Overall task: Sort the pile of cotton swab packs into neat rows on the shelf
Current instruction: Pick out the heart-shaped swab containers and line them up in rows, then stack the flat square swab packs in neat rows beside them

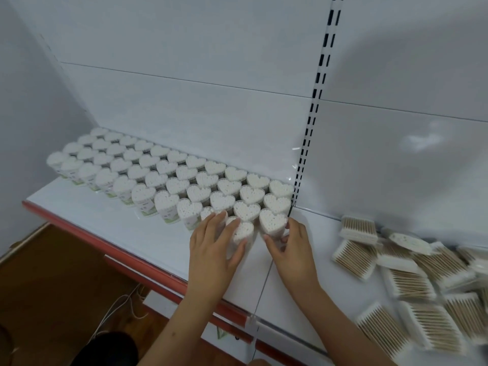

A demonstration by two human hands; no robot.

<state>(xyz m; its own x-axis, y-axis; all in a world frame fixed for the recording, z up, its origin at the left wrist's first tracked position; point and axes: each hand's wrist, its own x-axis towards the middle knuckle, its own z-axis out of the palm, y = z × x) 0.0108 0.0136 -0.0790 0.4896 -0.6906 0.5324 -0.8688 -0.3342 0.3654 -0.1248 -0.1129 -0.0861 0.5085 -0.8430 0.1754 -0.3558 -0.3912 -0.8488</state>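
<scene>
On the white metal shelf (pixel 111 220), the left hand (pixel 214 249) and right hand (pixel 290 249) are each gripping a light, stiff (probably slippery) heart-shaped clear plastic swab pack (pixel 241 231) by its sides, beside the rows.

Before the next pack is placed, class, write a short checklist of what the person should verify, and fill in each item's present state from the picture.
1. Left hand holds its heart-shaped pack: ok, fingers curl round it.
2. Right hand grips the end pack of the front row: ok.
3. Left-hand pack lined up with the front row: not ok, it sits nearer the shelf edge.
4. Back rows neat: ok.
5. Flat packs on the right sorted: not ok, still a loose pile.
6. Bare shelf in front for another row: ok.
</scene>
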